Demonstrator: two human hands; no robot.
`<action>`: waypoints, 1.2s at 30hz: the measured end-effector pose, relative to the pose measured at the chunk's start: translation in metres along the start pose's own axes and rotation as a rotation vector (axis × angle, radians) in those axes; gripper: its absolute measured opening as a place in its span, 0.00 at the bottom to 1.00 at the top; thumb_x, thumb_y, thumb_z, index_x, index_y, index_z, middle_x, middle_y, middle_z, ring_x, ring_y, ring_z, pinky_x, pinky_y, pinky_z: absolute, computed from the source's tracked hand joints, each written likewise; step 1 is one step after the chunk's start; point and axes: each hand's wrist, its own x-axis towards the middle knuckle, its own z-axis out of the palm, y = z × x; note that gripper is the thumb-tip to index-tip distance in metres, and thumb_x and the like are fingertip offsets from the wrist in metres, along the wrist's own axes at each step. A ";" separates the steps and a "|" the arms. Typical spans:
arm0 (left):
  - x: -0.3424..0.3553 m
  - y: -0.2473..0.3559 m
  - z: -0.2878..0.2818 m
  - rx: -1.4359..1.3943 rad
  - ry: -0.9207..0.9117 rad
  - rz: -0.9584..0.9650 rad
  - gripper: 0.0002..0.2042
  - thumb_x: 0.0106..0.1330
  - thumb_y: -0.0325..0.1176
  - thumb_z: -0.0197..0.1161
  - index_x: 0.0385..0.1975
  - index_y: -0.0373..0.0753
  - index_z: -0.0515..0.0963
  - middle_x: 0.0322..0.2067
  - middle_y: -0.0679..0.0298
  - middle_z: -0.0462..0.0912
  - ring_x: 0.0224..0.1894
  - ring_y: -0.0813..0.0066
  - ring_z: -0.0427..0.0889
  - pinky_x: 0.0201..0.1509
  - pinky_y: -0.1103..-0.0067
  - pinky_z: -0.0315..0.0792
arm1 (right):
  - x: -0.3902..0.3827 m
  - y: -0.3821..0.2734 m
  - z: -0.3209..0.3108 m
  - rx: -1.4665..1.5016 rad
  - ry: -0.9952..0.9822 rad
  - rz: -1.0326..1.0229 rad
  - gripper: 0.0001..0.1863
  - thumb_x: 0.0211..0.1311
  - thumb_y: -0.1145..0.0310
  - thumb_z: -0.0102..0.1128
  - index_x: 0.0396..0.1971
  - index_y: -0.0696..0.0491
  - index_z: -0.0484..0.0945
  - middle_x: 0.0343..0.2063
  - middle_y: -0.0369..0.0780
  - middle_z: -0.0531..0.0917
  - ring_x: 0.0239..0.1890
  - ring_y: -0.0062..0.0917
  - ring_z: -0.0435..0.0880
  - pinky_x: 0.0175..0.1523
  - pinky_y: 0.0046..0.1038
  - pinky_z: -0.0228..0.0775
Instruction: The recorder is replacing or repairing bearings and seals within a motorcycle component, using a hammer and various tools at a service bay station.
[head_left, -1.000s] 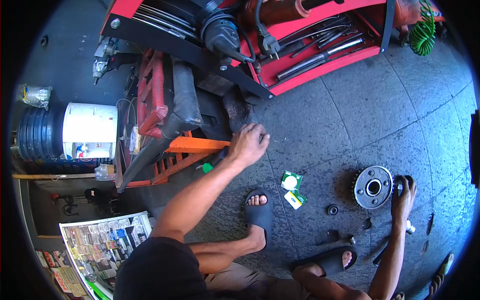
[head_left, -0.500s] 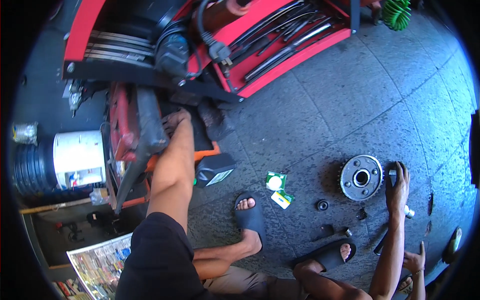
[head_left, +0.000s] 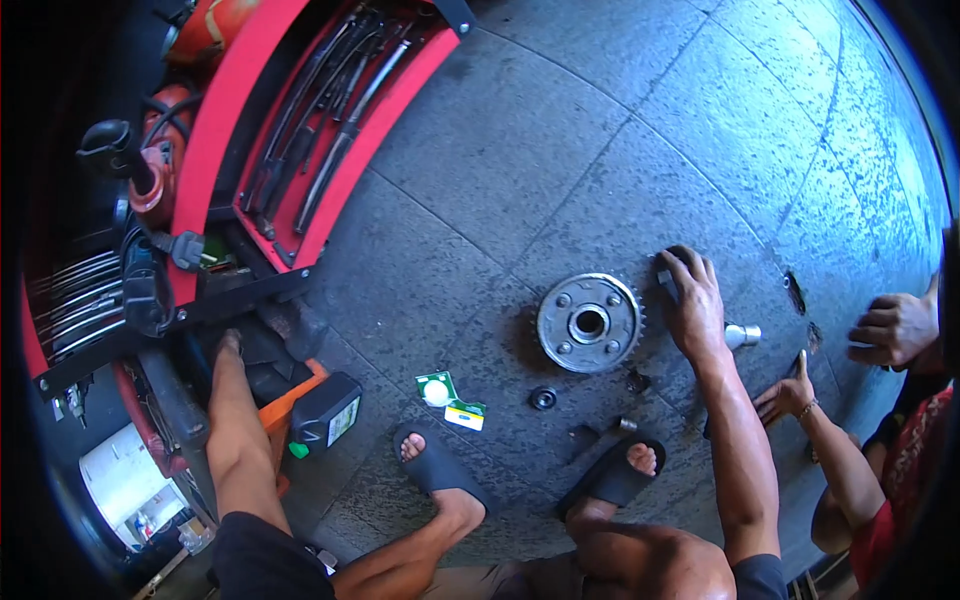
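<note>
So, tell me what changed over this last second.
The left hand has moved left, from above the open floor into the dark space by the red tool cart; whether it grips anything is hidden. The view has swung right, so a co-worker's two hands now show at the right. The right hand stays beside the gear wheel; gear wheel, small black ring and green card packet lie as before.
</note>
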 end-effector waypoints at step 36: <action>-0.180 0.032 -0.108 -0.561 -0.298 -0.209 0.21 0.53 0.46 0.73 0.42 0.43 0.77 0.30 0.70 0.78 0.19 0.83 0.70 0.15 0.84 0.55 | 0.024 -0.011 -0.004 -0.386 -0.232 -0.664 0.20 0.61 0.57 0.55 0.54 0.28 0.74 0.40 0.33 0.75 0.45 0.30 0.71 0.46 0.38 0.67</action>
